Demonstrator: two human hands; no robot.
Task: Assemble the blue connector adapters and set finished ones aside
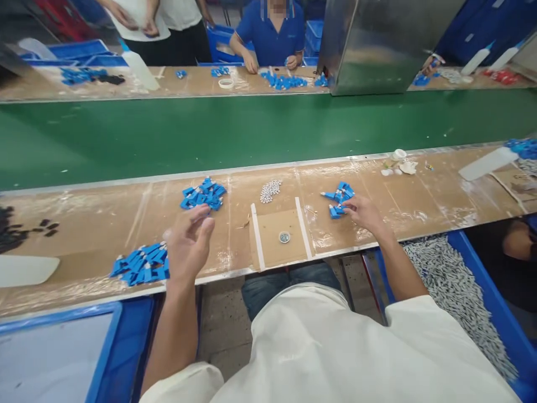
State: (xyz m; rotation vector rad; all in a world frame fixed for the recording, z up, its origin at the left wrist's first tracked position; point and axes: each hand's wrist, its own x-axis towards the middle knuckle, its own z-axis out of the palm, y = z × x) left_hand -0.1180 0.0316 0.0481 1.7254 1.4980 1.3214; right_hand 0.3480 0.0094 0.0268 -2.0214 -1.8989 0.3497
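My left hand [188, 243] is raised over the brown-covered table, its fingers apart and nothing visible in them. Behind it lies a pile of small blue plastic pieces [203, 193], and a second blue pile [142, 265] is at its left, partly hidden by the wrist. At the right, my right hand [364, 214] pinches at a small blue plastic piece [337, 211] beside a little blue heap [342, 191]. Between the hands are a cluster of small white-grey parts [271, 191] and a taped cardboard sheet [274, 254] bearing a small round dish [284, 237].
A green conveyor belt [251, 131] runs beyond the table. A blue crate [465, 252] of grey parts stands at lower right, a white-topped blue bin [113, 319] at lower left. Black pieces [12, 229] lie far left. A co-worker in blue [272, 33] sits opposite.
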